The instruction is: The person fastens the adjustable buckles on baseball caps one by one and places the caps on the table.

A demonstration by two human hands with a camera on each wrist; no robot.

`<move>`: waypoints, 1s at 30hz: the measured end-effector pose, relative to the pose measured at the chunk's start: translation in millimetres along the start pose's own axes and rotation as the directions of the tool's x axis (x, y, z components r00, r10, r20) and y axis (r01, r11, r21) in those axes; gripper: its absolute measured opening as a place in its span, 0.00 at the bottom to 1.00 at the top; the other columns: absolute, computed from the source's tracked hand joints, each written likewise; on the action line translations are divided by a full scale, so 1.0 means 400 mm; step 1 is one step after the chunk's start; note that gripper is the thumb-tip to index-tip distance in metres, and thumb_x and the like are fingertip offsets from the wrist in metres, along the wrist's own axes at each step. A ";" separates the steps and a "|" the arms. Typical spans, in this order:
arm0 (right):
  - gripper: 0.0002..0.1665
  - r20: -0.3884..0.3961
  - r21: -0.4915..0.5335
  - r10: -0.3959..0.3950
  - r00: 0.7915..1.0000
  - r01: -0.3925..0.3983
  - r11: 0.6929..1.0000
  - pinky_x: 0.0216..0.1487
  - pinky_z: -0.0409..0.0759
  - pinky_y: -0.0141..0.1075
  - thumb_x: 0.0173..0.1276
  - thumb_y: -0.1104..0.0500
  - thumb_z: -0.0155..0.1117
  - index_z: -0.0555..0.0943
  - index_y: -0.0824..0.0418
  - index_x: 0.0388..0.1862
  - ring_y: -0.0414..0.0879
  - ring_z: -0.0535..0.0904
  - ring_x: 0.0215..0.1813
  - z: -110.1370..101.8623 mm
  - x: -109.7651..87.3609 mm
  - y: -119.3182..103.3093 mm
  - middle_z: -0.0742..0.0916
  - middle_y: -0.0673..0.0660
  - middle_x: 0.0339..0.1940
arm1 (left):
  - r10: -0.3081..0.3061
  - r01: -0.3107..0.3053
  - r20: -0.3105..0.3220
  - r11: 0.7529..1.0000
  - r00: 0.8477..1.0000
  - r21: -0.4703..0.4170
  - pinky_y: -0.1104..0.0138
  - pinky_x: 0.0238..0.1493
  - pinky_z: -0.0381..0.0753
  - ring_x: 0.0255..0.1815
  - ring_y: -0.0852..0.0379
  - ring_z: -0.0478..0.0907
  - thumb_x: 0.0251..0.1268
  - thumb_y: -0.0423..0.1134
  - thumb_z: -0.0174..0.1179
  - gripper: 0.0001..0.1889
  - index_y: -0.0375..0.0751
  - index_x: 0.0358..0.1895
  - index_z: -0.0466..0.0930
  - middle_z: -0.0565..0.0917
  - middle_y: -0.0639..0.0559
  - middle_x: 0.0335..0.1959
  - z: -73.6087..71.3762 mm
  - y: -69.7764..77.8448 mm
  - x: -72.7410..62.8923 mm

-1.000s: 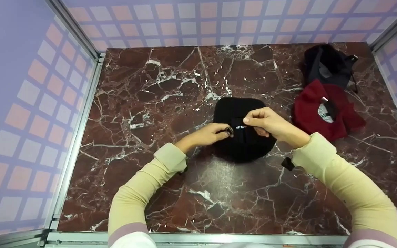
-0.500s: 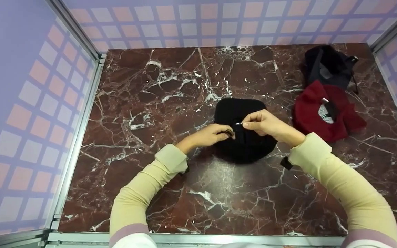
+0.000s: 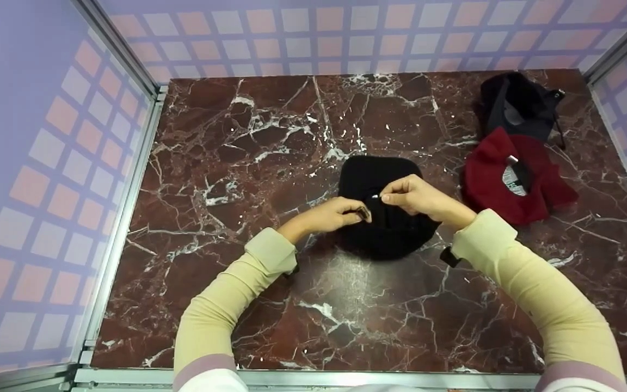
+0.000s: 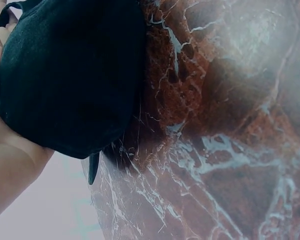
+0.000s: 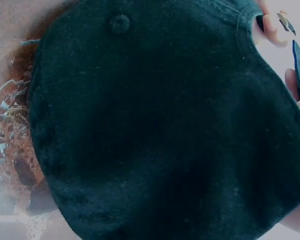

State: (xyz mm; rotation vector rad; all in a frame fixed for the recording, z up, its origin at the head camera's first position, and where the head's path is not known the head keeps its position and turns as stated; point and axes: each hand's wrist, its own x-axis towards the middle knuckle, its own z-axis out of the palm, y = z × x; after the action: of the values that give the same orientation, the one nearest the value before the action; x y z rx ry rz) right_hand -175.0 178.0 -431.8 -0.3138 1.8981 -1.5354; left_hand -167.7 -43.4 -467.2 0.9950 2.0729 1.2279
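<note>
A black baseball cap (image 3: 381,169) is held between both hands over the middle of the table, its rear strap opening towards the fingers. The left hand (image 3: 331,215) grips the cap's left side, with a small metal buckle (image 3: 364,213) at its fingertips. Across from it, the right hand (image 3: 419,198) pinches a dark strap end (image 5: 299,65) between thumb and forefinger. A gap separates this strap end from the buckle in the right wrist view. The cap's crown (image 5: 140,115) fills most of that view and hides much of the right hand.
A red cap (image 3: 487,185) lies at the right side of the marble table (image 3: 226,179), and a dark navy cap (image 3: 515,109) lies behind it, touching it. Tiled panels (image 3: 292,41) stand around the table, with a metal rail (image 3: 302,377) along the front.
The right hand has shifted slightly left, bringing its fingertips nearer the left hand. The left hand and the cap have hardly moved; the other caps stay put.
</note>
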 end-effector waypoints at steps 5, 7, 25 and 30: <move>0.09 0.033 0.020 0.024 0.999 -0.025 0.999 0.12 0.51 0.26 0.62 0.63 0.55 0.80 0.54 0.25 0.33 0.53 0.09 0.001 0.006 0.004 0.64 0.44 0.07 | -0.020 0.020 -0.003 1.000 1.000 0.015 0.70 0.47 0.71 0.41 0.58 0.74 0.62 0.31 0.47 0.10 0.35 0.41 0.77 0.81 0.44 0.40 -0.001 0.000 -0.003; 0.09 0.049 0.034 0.037 0.998 -0.038 0.999 0.12 0.50 0.26 0.62 0.63 0.55 0.79 0.55 0.25 0.33 0.53 0.09 0.002 0.008 0.005 0.64 0.44 0.07 | -0.028 0.028 -0.004 0.999 1.000 0.018 0.70 0.46 0.71 0.40 0.59 0.74 0.62 0.31 0.48 0.10 0.35 0.41 0.77 0.81 0.44 0.40 -0.001 0.001 -0.003; 0.09 0.229 0.134 0.064 0.971 -0.097 0.986 0.13 0.49 0.28 0.64 0.62 0.53 0.78 0.57 0.26 0.33 0.54 0.08 0.000 0.016 0.017 0.64 0.44 0.07 | -0.062 0.062 -0.001 0.998 0.998 0.017 0.72 0.42 0.68 0.36 0.63 0.68 0.63 0.33 0.48 0.10 0.36 0.42 0.77 0.80 0.46 0.39 0.001 0.007 -0.004; 0.08 0.231 0.130 0.057 0.971 -0.089 0.988 0.13 0.48 0.28 0.63 0.63 0.53 0.79 0.56 0.27 0.33 0.54 0.08 0.003 0.018 0.020 0.64 0.44 0.06 | -0.060 0.060 0.003 0.998 0.998 0.018 0.72 0.42 0.68 0.36 0.63 0.69 0.63 0.33 0.48 0.10 0.36 0.42 0.77 0.80 0.46 0.39 0.002 0.006 -0.004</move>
State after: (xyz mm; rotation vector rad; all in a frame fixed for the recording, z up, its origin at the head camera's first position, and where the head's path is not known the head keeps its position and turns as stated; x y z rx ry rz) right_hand -178.1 175.3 -441.8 -0.3374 1.6001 -1.5051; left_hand -165.5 -43.4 -465.3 0.9352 2.0988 1.1791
